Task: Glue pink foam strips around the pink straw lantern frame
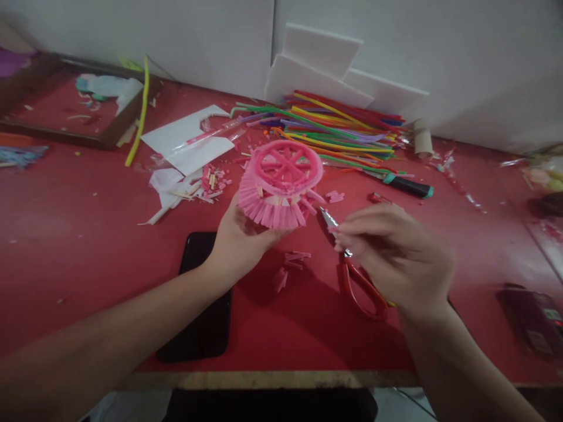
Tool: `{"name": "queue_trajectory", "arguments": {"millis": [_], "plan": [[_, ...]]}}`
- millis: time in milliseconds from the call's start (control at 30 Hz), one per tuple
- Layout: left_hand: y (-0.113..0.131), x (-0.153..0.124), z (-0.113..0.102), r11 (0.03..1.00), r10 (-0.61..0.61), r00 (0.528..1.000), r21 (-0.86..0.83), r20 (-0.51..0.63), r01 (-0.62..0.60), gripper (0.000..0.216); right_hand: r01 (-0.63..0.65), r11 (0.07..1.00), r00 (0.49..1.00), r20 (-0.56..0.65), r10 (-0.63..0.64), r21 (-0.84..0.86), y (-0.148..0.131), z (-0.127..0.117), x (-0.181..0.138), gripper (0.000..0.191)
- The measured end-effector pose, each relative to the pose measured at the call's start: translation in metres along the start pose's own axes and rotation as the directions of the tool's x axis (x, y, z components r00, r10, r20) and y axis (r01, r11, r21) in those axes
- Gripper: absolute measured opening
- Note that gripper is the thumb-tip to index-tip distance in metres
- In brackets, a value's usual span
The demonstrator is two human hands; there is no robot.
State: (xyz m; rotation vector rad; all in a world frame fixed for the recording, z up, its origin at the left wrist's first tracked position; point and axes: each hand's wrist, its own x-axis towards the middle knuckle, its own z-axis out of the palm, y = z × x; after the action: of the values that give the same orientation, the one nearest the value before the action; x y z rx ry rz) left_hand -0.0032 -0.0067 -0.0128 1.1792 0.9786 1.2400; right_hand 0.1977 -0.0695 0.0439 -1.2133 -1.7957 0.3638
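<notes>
A pink craft piece [281,184] is raised over the table, with a spoked ring on top and a fringe of short pink strips around its side. My left hand [240,237] grips it from below and the left; some of the fingers are hidden behind it. To its right, my right hand [391,252] is closed in a pinch, slightly blurred, with a small pink strip [333,230] at the fingertips. Under that hand, red-handled scissors [363,293] lie on the table, partly covered from view. Small pink scraps [281,278] lie between the two hands.
A black phone [197,328] lies under my left forearm. Behind are a bundle of colourful pipe cleaners [343,126], a black-handled cutter [409,186], a cardboard tube [423,140] and white foam sheets [316,70]. A brown tray [57,133] stands at the left.
</notes>
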Motion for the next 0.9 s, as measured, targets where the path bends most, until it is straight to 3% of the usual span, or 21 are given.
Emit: {"name": "queue_trajectory", "arguments": {"millis": [100, 200, 367, 667, 900], "plan": [[-0.002, -0.001, -0.001, 0.997, 0.066, 0.997, 0.029, 0.026, -0.067, 0.066, -0.078, 0.997, 0.962, -0.261, 0.076, 0.002, 0.003, 0.009, -0.006, 0.024], [-0.004, -0.002, -0.001, 0.988, 0.131, 0.99, 0.071, 0.058, -0.135, 0.06, -0.152, 0.988, 0.923, -0.359, 0.138, -0.012, 0.005, 0.018, -0.01, 0.02], [-0.004, -0.003, -0.001, 0.983, 0.149, 0.985, 0.091, 0.091, -0.157, 0.059, -0.058, 0.973, 0.938, -0.345, -0.023, -0.224, 0.004, 0.024, -0.006, 0.008], [-0.004, -0.003, -0.001, 0.984, 0.149, 0.985, 0.079, 0.091, -0.157, 0.064, -0.206, 0.978, 0.933, -0.309, 0.184, -0.04, 0.003, 0.035, -0.006, 0.001], [-0.008, -0.004, 0.0, 0.98, 0.164, 0.982, 0.096, 0.089, -0.173, 0.063, -0.253, 0.967, 0.909, -0.338, 0.245, 0.021, 0.001, 0.037, -0.004, 0.005]]}}
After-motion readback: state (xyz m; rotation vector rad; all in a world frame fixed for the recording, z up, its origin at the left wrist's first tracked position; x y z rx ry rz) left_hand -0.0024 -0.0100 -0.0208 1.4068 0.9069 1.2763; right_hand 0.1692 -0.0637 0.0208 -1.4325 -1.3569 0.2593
